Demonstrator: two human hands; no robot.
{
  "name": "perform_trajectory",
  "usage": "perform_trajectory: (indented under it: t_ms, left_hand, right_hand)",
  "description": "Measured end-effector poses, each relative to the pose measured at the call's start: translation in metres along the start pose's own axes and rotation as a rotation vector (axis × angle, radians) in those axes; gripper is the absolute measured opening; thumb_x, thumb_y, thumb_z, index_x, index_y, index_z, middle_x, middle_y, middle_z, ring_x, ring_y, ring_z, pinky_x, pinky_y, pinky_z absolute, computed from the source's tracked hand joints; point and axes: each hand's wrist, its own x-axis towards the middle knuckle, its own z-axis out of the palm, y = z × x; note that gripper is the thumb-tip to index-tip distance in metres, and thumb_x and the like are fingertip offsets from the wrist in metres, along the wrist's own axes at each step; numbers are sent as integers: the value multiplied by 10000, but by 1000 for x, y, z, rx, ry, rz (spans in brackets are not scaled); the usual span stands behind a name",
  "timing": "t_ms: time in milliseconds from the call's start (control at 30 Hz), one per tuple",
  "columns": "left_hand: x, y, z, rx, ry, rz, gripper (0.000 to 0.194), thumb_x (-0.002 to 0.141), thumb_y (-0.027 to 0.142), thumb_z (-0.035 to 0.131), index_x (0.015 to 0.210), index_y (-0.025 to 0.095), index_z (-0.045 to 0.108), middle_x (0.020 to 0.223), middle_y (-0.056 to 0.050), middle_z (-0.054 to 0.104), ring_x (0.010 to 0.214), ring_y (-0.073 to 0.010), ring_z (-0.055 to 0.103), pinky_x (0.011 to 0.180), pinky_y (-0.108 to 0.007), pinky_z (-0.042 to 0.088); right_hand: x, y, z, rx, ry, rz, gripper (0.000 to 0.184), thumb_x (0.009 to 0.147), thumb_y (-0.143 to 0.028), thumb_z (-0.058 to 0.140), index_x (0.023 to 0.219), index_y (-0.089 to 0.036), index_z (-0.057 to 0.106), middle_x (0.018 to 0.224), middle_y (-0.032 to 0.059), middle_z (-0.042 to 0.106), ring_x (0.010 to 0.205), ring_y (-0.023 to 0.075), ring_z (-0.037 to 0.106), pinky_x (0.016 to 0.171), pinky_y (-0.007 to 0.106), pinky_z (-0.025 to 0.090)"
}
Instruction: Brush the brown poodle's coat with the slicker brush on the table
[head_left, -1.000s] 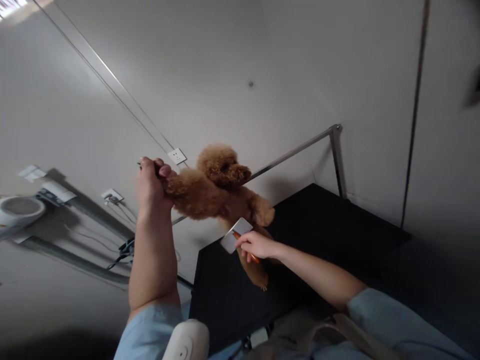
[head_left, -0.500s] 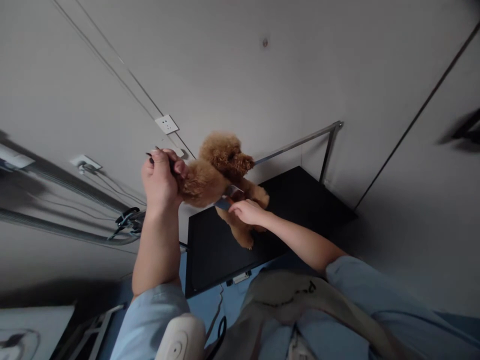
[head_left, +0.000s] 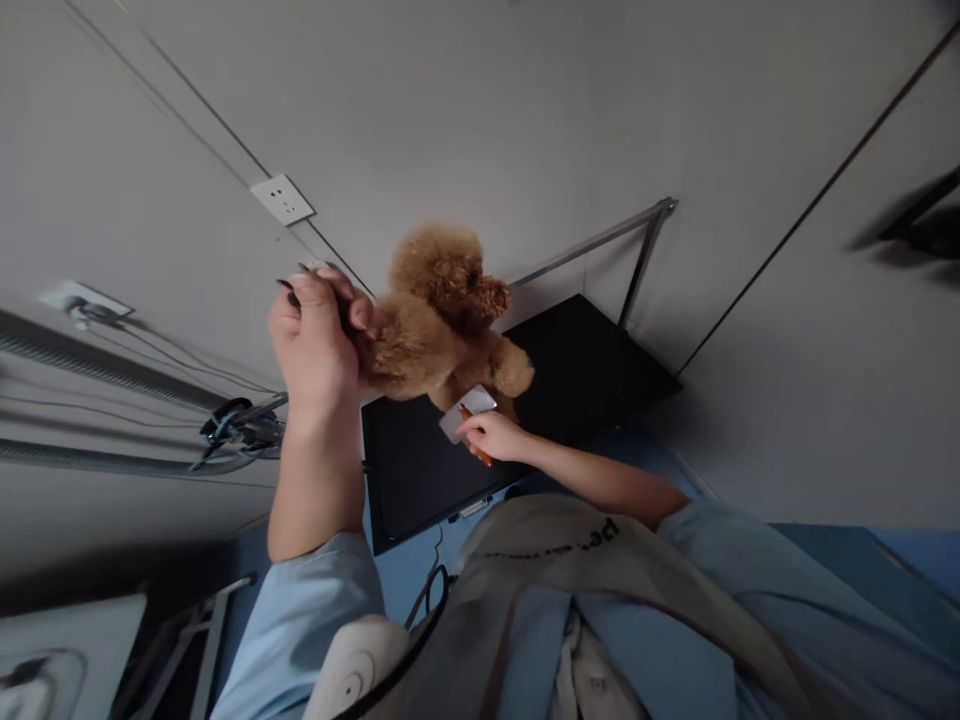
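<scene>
A curly brown poodle [head_left: 439, 265] is on a black grooming table [head_left: 420, 470], its muzzle pointing to the right. My left hand [head_left: 315, 330] is closed around the end of one of its raised legs [head_left: 412, 345]; dark claw-like tips poke out above my fingers. Whether it is a front or hind leg I cannot tell. In my right hand [head_left: 491, 435] is a slicker brush [head_left: 457, 412] with an orange handle and a flat pale head. The brush is just below the dog's body, close to the fur; contact is hard to make out.
A metal grooming arm [head_left: 637, 250] rises behind the table's far right. Grey hoses [head_left: 112, 360] and tangled cables [head_left: 236, 430] are at left, near wall sockets [head_left: 283, 200]. A white device [head_left: 360, 665] is by my left sleeve.
My right hand has drawn the brush down and away from the dog's underside, its pale head now turned into view. My left hand keeps its hold on the leg. The camera view has shifted.
</scene>
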Motion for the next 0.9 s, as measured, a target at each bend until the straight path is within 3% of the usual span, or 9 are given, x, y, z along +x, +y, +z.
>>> perform_trajectory:
  t_ms: [100, 167, 267, 433, 500, 600, 667, 767, 900]
  left_hand:
    - [1, -3, 1, 7, -32, 7, 405, 934, 388, 420, 630, 129, 489, 447, 35, 429, 360, -67, 406, 400, -181, 323]
    - [2, -5, 0, 5, -32, 5, 398, 911, 414, 465, 634, 130, 490, 450, 36, 436, 362, -65, 413, 395, -177, 320]
    - [4, -9, -1, -12, -38, 0, 402, 880, 454, 516, 638, 134, 491, 452, 39, 439, 362, -68, 416, 381, -179, 319]
    - [6, -16, -2, -17, -67, 46, 442, 792, 539, 618, 636, 142, 502, 451, 47, 433, 366, -69, 415, 372, -184, 321]
    - [7, -18, -2, -16, -67, 30, 465, 739, 573, 659, 633, 149, 501, 447, 52, 432, 363, -67, 409, 372, -185, 323]
    - [6, -22, -2, 40, -74, 1, 490, 722, 610, 653, 625, 155, 497, 448, 46, 452, 373, -69, 424, 396, -190, 351]
    - [5, -24, -2, 118, -97, -10, 487, 753, 618, 615, 633, 160, 498, 473, 30, 496, 411, -80, 472, 441, -195, 394]
    - [3, -28, -5, 225, -168, -92, 475, 780, 632, 567, 679, 172, 502, 541, 0, 577, 485, -110, 549, 494, -212, 439]
    - [6, -32, -9, 306, -265, -232, 476, 776, 652, 547, 726, 182, 492, 610, -26, 634, 517, -137, 570, 477, -228, 428]
  right_hand:
    - [0, -3, -4, -38, 128, -153, 337, 891, -149, 438, 1101, -230, 689, 910, 9, 730, 804, 112, 677, 770, 220, 502]
    - [-1, -1, -6, -75, 141, -71, 320, 877, -144, 459, 1060, -223, 709, 899, 11, 731, 824, 121, 678, 778, 219, 501]
    - [-2, 7, -5, -18, 3, 125, 315, 878, -141, 454, 1065, -173, 705, 692, 9, 705, 609, 109, 655, 635, 206, 507]
    - [7, 10, -21, -21, 162, -163, 305, 855, -106, 496, 1058, -197, 706, 861, 22, 723, 727, 108, 660, 695, 209, 501]
    - [6, 10, -28, -29, 139, -57, 310, 849, -73, 470, 1022, -156, 712, 821, 46, 715, 669, 112, 650, 632, 213, 501]
    - [-4, 5, -31, 85, -35, 84, 348, 863, -65, 402, 1055, -112, 689, 680, 32, 675, 467, 89, 571, 485, 206, 462]
    - [-9, -3, -31, 166, -32, -136, 327, 871, -99, 427, 1063, -149, 687, 755, 27, 688, 528, 83, 598, 541, 207, 487]
    - [-10, -14, -29, 230, 132, -441, 257, 866, -149, 491, 1013, -172, 700, 866, 40, 696, 721, 101, 649, 690, 228, 515]
    - [-10, -18, -23, 310, 136, -203, 308, 872, -123, 409, 995, -114, 691, 659, 22, 654, 497, 87, 585, 493, 199, 470]
